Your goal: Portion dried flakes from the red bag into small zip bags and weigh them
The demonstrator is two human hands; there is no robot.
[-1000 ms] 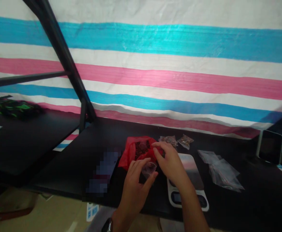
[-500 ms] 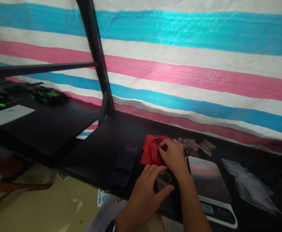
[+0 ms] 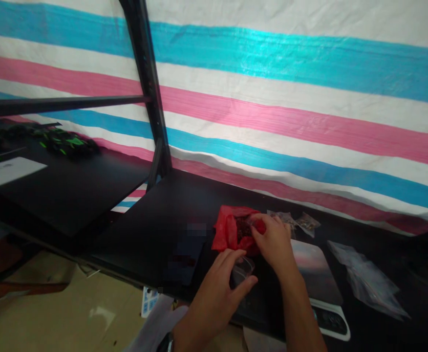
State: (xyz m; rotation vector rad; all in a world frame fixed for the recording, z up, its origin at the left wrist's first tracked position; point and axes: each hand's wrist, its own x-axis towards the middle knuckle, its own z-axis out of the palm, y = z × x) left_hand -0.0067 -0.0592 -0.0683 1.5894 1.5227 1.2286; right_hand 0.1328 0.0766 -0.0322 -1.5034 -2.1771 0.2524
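Observation:
My left hand (image 3: 225, 276) curls its thumb and fingers around a clear plastic container (image 3: 243, 269) with a curved rim; whether it is a small cup or an opened bag I cannot tell. Just beyond it lies an open red plastic bag (image 3: 225, 229), filled with small dark pieces (image 3: 244, 229). My right hand (image 3: 275, 240) is at the bag's right side, thumb and forefinger bent together over its opening. Red plastic shows through the gap between those fingers. What their tips pinch is too small to make out.
A digital scale (image 3: 318, 274) stands right of my right forearm. Small clear bags of parts (image 3: 307, 224) lie behind it, flat clear bags (image 3: 370, 278) to its right. A dark blurred-out object (image 3: 184, 254) lies at left. A black upright post (image 3: 155, 98) separates the tables.
My right hand has shifted slightly right, uncovering more of the dark pieces in the red bag. My left hand stays around the clear container. The whole view has shifted a little.

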